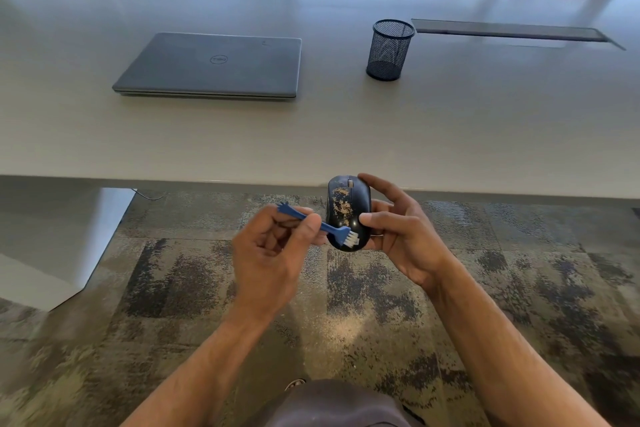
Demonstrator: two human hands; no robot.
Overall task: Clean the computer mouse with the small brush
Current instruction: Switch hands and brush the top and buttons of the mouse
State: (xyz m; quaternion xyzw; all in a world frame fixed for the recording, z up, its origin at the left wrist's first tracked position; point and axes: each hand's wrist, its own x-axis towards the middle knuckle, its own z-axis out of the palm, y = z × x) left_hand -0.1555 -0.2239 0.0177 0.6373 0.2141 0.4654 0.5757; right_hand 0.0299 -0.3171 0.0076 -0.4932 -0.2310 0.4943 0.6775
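Note:
A black computer mouse [347,208] with tan dust patches on its top is held in the air just below the table's front edge. My right hand [401,236] grips it from the right, thumb on its side and fingers behind it. My left hand [273,250] pinches the handle of a small blue brush [327,226] between thumb and fingers. The brush's white bristles touch the lower end of the mouse.
A white table [450,121] lies ahead with a closed grey laptop [211,66] at the left and a black mesh pen cup [389,49] at the right. A cable slot [512,30] runs behind the cup. Patterned carpet [346,315] is under my hands.

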